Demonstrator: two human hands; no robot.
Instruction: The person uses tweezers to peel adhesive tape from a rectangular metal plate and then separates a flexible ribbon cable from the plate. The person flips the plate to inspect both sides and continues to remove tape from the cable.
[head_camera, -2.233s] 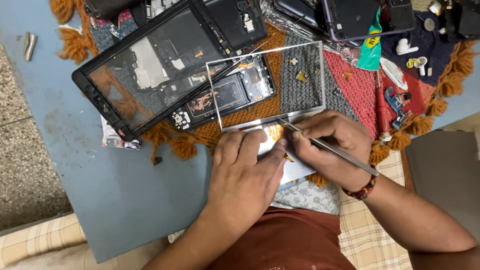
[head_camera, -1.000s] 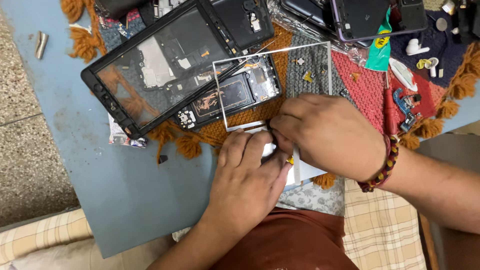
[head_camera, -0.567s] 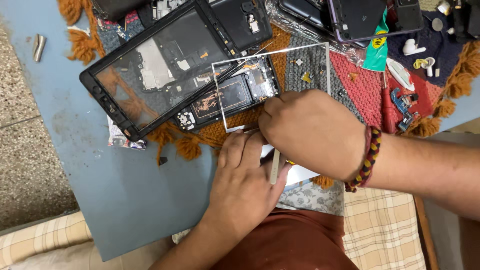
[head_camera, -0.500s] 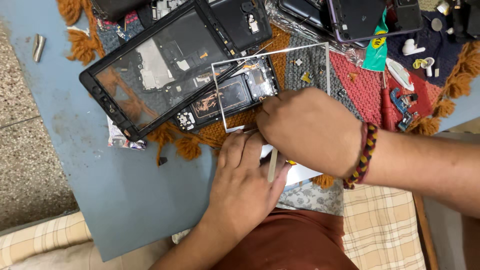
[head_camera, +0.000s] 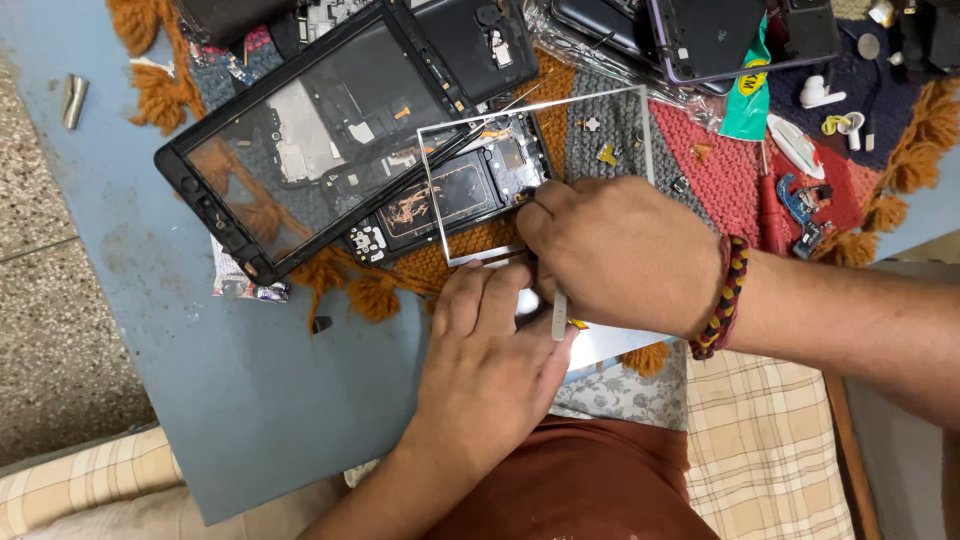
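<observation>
Mid-frame, we're seating the clear rectangular glass panel (head_camera: 540, 170): left hand (head_camera: 495, 365) fingers flat on its edge, right hand (head_camera: 625, 250) fingers clamped on thin metal tweezers (head_camera: 560, 312); next needs careful alignment w/ steady pressure.

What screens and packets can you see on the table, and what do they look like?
Big black screen frame: top left, rectangular, see-through middle.
Clear glass sheet: centre, thin rectangle, beside the right hand.
Green and yellow packet: top right, narrow.
Crumpled printed wrapper: under the frame's lower corner, white and purple.

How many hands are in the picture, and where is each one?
2. The left hand lies flat at the near edge of the clear glass sheet; the right hand presses beside it, gripping a slim metal tool. No others show.
</observation>
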